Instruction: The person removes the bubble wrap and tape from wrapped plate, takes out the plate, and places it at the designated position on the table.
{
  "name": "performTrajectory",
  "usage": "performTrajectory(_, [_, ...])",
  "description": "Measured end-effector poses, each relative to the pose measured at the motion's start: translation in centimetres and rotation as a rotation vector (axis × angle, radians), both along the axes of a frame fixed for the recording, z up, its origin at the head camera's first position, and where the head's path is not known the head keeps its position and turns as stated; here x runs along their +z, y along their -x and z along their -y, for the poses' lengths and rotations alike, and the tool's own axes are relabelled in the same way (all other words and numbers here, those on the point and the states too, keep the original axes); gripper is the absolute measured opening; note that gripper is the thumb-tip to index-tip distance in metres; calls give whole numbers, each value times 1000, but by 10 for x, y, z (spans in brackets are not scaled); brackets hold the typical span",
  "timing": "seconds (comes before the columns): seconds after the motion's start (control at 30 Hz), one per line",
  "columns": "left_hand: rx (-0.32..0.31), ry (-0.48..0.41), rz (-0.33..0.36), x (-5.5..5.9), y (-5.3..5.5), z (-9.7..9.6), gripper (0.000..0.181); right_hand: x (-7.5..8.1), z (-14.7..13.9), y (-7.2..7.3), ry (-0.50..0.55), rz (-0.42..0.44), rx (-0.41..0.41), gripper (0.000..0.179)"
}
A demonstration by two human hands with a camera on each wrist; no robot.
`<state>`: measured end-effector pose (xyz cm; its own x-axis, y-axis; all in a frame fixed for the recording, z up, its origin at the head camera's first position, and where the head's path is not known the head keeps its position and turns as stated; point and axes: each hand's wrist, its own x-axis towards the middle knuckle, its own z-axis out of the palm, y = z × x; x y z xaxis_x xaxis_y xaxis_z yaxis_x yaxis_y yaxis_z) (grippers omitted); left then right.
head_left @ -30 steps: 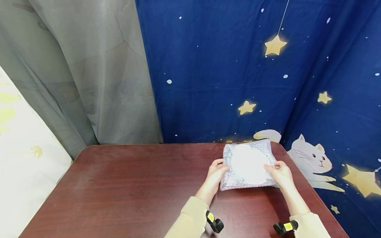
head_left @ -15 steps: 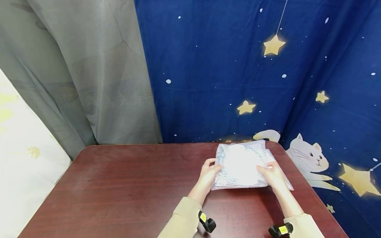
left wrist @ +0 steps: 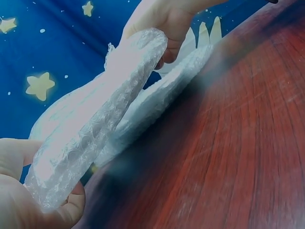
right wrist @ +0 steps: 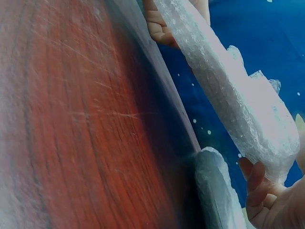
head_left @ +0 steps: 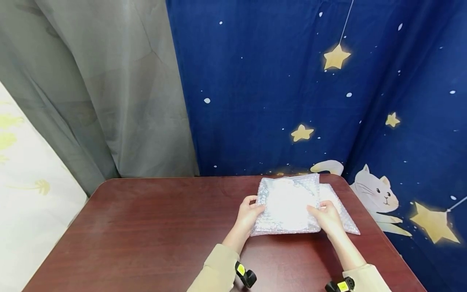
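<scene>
A flat package in bubble wrap (head_left: 288, 207) is held up off the table between both hands, its top washed out white by glare. My left hand (head_left: 243, 219) grips its left edge, thumb on top and fingers underneath. On the right edge, my right hand (head_left: 328, 219) pinches it the same way. Below and to the right, a second bubble-wrapped package (head_left: 346, 221) lies on the table, partly covered by the held one in the head view. The left wrist view shows a gap between the raised package (left wrist: 90, 129) and the lower package (left wrist: 147, 112). What the wrap contains cannot be made out.
The dark red wooden table (head_left: 146, 227) has rounded far corners, and the lower package lies near its right edge. Behind it hang a grey curtain (head_left: 120, 101) and a blue star-patterned curtain (head_left: 248, 93). A white patterned cloth (head_left: 29, 211) is at the left.
Both hands have carried the held package to the left, and its near edge sits slightly lower in view. More of the second package has come into sight at the right.
</scene>
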<state>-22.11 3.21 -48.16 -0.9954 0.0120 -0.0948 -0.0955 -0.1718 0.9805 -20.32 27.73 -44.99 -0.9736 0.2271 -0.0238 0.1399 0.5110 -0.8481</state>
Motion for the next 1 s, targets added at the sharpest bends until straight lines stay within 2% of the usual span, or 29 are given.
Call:
performTrajectory(0.3, [17, 34, 10, 2, -4, 16, 45, -1, 14, -2, 30, -24, 7, 44])
performTrajectory(0.63, [19, 29, -11, 4, -10, 36, 45, -5, 29, -1, 75, -7, 63, 39])
performTrajectory(0.87, [13, 35, -4, 27, -31, 51, 41, -9, 41, -3, 77, 0, 96, 40])
performTrajectory(1.0, [15, 31, -5, 33, -39, 58, 41, -11, 48, -3, 84, 2, 106, 39])
